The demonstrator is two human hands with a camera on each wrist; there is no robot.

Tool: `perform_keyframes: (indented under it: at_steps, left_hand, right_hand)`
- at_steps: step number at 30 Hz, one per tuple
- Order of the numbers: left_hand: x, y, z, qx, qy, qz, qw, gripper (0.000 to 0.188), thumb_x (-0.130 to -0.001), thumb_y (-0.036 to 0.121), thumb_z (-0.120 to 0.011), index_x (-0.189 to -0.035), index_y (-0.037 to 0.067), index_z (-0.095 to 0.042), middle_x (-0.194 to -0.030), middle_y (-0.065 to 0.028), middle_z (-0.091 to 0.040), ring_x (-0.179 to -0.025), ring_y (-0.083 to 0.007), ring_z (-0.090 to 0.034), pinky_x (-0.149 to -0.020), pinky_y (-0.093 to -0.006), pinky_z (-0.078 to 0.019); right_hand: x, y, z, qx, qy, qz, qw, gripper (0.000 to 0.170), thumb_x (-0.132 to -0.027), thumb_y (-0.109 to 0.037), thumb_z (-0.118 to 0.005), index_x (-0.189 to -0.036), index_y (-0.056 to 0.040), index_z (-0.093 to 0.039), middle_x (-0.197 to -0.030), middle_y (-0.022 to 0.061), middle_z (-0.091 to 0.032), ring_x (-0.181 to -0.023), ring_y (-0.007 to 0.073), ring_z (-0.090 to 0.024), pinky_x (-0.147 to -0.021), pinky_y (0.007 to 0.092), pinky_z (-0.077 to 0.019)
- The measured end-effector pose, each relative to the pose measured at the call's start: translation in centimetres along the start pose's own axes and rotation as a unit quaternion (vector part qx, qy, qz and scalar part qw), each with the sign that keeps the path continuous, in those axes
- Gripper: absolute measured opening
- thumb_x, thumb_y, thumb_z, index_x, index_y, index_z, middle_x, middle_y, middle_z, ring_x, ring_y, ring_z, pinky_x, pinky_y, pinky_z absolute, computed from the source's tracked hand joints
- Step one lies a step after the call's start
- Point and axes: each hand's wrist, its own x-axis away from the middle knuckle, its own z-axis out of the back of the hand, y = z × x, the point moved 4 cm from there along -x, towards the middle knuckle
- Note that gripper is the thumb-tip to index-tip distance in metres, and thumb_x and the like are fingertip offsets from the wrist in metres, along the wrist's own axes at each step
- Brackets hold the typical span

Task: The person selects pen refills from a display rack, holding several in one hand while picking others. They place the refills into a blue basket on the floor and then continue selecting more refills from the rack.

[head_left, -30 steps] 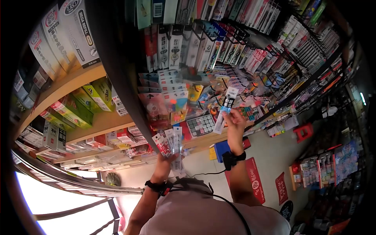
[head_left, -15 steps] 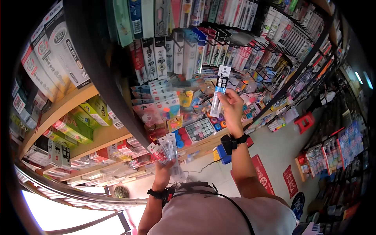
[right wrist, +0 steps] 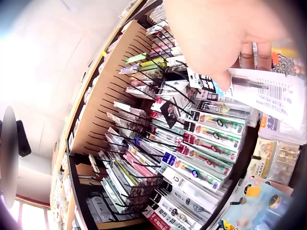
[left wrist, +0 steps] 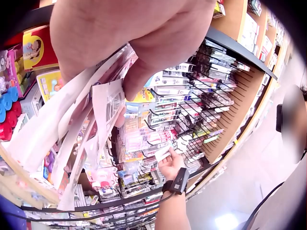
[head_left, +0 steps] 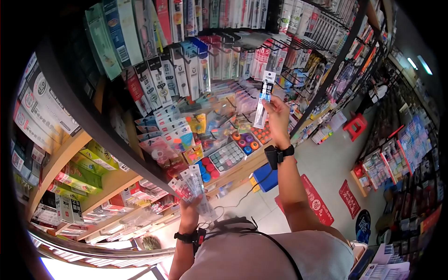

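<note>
My right hand (head_left: 279, 119) pinches a slim pen refill packet (head_left: 259, 114) near its middle, between thumb and fingers. The packet has a black and blue header with a hang hole and a clear lower sleeve. It stands nearly upright in front of the hanging display; its barcode back (right wrist: 278, 93) faces the right wrist view. Lower and to the left, my left hand (head_left: 189, 211) grips several slim packets (head_left: 192, 179), fanned out, some with red print. The left wrist view shows their white backs (left wrist: 108, 100) below the thumb, with their gripped ends partly hidden by the hand.
Hooks carry rows of packaged pens (head_left: 184, 70) ahead. Below them sit small bagged goods (head_left: 172, 133) and a tray of grey-white pieces (head_left: 227, 156). A dark upright post (head_left: 100, 123) divides off the boxed shelves at left. A red stool (head_left: 355, 126) stands on the floor at right.
The head view has swung to the right, so the shelves slide left. My right hand has raised its packet toward the hanging rows. My left hand still holds its packets low.
</note>
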Motion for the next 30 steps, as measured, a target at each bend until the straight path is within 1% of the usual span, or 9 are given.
perform_keyframes:
  at_steps: [4,7,10,14,17,22,26,28,30]
  left_hand:
    - [-0.2,-0.3,-0.6,0.006,-0.020,0.002,1.000,0.040,-0.086,-0.006,-0.059,-0.124,-0.002,-0.051,-0.106,-0.0109,-0.065,-0.088,-0.0234,-0.067,-0.077,-0.0366,-0.0550]
    - [-0.3,-0.4,-1.2,0.009,-0.003,-0.013,1.000,0.038,-0.087,-0.004,-0.061,-0.124,-0.001,-0.052,-0.105,-0.0126,-0.066,-0.088,-0.0247,-0.067,-0.078,-0.0374,-0.0556]
    - [-0.3,-0.6,-1.3,0.001,-0.018,0.002,1.000,0.041,-0.087,-0.005,-0.060,-0.126,0.000,-0.051,-0.105,-0.0128,-0.066,-0.090,-0.0251,-0.067,-0.079,-0.0378,-0.0557]
    - [-0.4,-1.5,-1.1,0.005,-0.037,0.002,0.999,0.042,-0.087,-0.005,-0.060,-0.128,0.000,-0.050,-0.106,-0.0137,-0.067,-0.090,-0.0254,-0.067,-0.079,-0.0380,-0.0557]
    - [-0.3,-1.4,-1.6,-0.014,-0.004,-0.001,1.000,0.040,-0.085,-0.005,-0.060,-0.124,0.000,-0.051,-0.103,-0.0106,-0.065,-0.089,-0.0227,-0.067,-0.076,-0.0358,-0.0549]
    - [0.0,-1.9,-1.5,-0.007,0.008,0.013,1.000,0.036,-0.085,-0.005,-0.061,-0.120,0.000,-0.054,-0.103,-0.0100,-0.066,-0.087,-0.0219,-0.067,-0.076,-0.0354,-0.0546]
    - [-0.1,-2.0,-3.0,-0.076,-0.024,0.006,0.997,0.037,-0.086,-0.004,-0.061,-0.123,-0.002,-0.055,-0.106,-0.0120,-0.068,-0.090,-0.0233,-0.068,-0.079,-0.0358,-0.0541]
    - [-0.3,-1.6,-4.7,-0.078,-0.036,0.005,0.996,0.033,-0.086,-0.004,-0.061,-0.119,-0.002,-0.059,-0.106,-0.0111,-0.068,-0.090,-0.0203,-0.067,-0.081,-0.0342,-0.0532]
    - [-0.9,-2.3,-6.5,-0.064,-0.088,0.028,0.994,0.033,-0.086,-0.005,-0.061,-0.120,-0.002,-0.058,-0.107,-0.0111,-0.069,-0.091,-0.0187,-0.066,-0.082,-0.0336,-0.0526]
  right_hand:
    - [-0.4,0.6,1.6,0.002,0.011,0.006,1.000,0.016,-0.090,-0.005,-0.067,-0.104,0.0027,-0.066,-0.091,0.0035,-0.069,-0.081,0.0080,-0.060,-0.073,0.0240,-0.0458]
    - [-0.8,1.3,2.3,-0.001,0.011,0.029,1.000,0.014,-0.091,-0.009,-0.066,-0.102,-0.0002,-0.067,-0.090,0.0017,-0.069,-0.078,0.0072,-0.061,-0.067,0.0222,-0.0454]
    - [-0.5,0.7,2.7,-0.003,0.024,-0.001,1.000,0.012,-0.091,-0.008,-0.067,-0.100,-0.0004,-0.067,-0.090,0.0015,-0.069,-0.078,0.0067,-0.061,-0.067,0.0226,-0.0447]
    - [-0.7,1.1,3.2,0.010,0.031,0.001,0.999,0.011,-0.090,-0.008,-0.067,-0.099,-0.0010,-0.068,-0.090,0.0014,-0.069,-0.079,0.0062,-0.061,-0.065,0.0228,-0.0447]
    - [-0.7,0.9,3.4,0.015,0.023,-0.020,0.999,0.012,-0.091,-0.008,-0.067,-0.100,-0.0012,-0.068,-0.091,0.0012,-0.069,-0.080,0.0064,-0.061,-0.066,0.0227,-0.0451]
    - [-1.4,0.8,4.5,0.014,0.025,0.033,0.999,0.015,-0.090,-0.007,-0.068,-0.102,0.0024,-0.067,-0.092,0.0047,-0.069,-0.081,0.0081,-0.061,-0.074,0.0239,-0.0469]
    - [-1.8,-0.4,5.8,-0.012,0.023,0.018,0.999,0.015,-0.089,-0.006,-0.068,-0.101,0.0027,-0.067,-0.092,0.0042,-0.069,-0.082,0.0077,-0.061,-0.075,0.0235,-0.0470]
    - [-2.5,-0.2,7.1,0.011,0.038,0.024,0.999,0.014,-0.089,-0.006,-0.068,-0.100,0.0025,-0.067,-0.091,0.0038,-0.069,-0.081,0.0075,-0.061,-0.074,0.0226,-0.0467]
    - [-3.4,0.1,8.1,-0.001,0.040,0.030,0.999,0.014,-0.089,-0.007,-0.068,-0.100,0.0021,-0.067,-0.090,0.0029,-0.069,-0.080,0.0070,-0.060,-0.073,0.0221,-0.0463]
